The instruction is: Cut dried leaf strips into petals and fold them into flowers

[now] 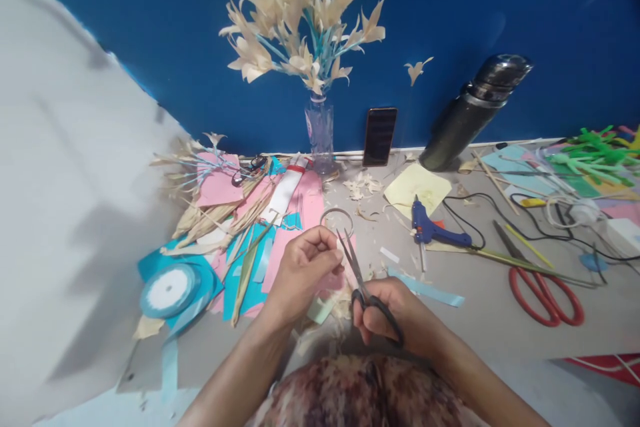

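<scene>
My right hand (395, 317) grips small black-handled scissors (356, 270), blades pointing up and away. My left hand (303, 270) pinches something small at its fingertips, right by the scissor blades; what it holds is too small to make out. Both hands hover over the grey table (480, 287), above pink and blue paper sheets (300, 213) and pale husk scraps. A clear tape ring (336, 217) lies just beyond the fingers.
A glass vase of cream husk flowers (305, 33) stands at the blue wall, with a phone (379, 136) and a dark flask (470, 113) beside it. A blue glue gun (433, 230), red scissors (545, 290), cables, a blue ribbon spool (169, 290) and green craft pieces (595, 157) lie around.
</scene>
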### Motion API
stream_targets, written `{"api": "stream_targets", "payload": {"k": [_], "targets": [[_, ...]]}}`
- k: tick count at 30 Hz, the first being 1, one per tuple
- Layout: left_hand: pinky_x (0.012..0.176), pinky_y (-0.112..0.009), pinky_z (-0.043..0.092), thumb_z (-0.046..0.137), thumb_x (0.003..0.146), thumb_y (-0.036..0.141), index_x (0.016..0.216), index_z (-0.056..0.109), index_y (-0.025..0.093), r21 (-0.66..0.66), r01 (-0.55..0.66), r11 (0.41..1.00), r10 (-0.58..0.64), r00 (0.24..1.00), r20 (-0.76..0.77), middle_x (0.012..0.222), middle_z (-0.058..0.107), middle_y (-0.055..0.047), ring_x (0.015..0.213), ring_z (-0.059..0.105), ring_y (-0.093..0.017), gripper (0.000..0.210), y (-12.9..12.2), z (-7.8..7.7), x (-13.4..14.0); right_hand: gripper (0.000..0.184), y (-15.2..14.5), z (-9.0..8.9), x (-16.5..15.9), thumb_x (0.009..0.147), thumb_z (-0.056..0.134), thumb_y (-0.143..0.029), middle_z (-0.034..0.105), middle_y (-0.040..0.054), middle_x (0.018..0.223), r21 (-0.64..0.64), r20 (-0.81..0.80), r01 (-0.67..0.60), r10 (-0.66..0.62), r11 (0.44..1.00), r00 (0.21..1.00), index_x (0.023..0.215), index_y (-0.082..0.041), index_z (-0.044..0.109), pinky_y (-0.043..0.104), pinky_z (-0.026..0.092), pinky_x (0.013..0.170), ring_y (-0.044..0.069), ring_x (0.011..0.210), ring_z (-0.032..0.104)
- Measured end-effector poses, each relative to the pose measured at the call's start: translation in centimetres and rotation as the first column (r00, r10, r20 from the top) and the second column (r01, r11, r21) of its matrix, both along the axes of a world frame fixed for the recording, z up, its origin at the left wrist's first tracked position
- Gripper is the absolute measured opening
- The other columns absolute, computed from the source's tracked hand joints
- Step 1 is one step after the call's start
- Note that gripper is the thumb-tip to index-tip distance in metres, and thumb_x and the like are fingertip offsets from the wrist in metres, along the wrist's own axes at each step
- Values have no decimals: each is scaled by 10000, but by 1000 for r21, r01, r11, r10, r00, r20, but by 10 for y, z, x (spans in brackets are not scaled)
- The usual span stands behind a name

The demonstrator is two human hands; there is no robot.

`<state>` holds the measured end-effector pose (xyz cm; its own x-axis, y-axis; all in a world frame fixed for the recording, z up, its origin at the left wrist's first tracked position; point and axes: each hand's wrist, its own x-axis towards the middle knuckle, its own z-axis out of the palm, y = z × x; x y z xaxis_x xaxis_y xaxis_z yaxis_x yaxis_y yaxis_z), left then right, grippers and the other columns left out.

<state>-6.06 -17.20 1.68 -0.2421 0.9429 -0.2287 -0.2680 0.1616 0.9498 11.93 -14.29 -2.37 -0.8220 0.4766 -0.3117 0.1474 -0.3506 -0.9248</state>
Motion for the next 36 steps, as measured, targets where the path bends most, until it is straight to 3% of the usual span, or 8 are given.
{"api": "stream_targets", "payload": {"k": [8, 28, 36], "targets": [[518, -197, 395, 729, 687, 206, 673, 604, 161, -40, -8, 999, 5, 997, -78, 567, 604, 22, 523, 517, -95, 134, -3, 3, 2, 573, -3, 3, -1, 703, 717, -702, 608, 29, 545, 19, 0, 33, -33, 999, 999, 638, -144, 603, 200, 313, 435, 106, 463, 458], [483, -191, 371, 721, 688, 193, 665, 606, 165, -57, 27, 998, -31, 997, -73, 556, 598, 27, 486, 508, -89, 120, -4, 0, 0, 516, -7, -2, 1, 660, 759, -628, 566, 2, 500, -36, 29, 52, -51, 998, 998, 573, -155, 571, 200, 264, 410, 93, 440, 423], [489, -193, 381, 723, 697, 206, 674, 599, 163, -66, 35, 997, -40, 997, -73, 569, 597, 23, 489, 509, -88, 134, -5, -3, -1, 364, -8, -8, 1, 687, 744, -464, 550, -17, 467, -82, 59, 84, -79, 993, 995, 571, -156, 590, 198, 245, 403, 90, 420, 422]]}}
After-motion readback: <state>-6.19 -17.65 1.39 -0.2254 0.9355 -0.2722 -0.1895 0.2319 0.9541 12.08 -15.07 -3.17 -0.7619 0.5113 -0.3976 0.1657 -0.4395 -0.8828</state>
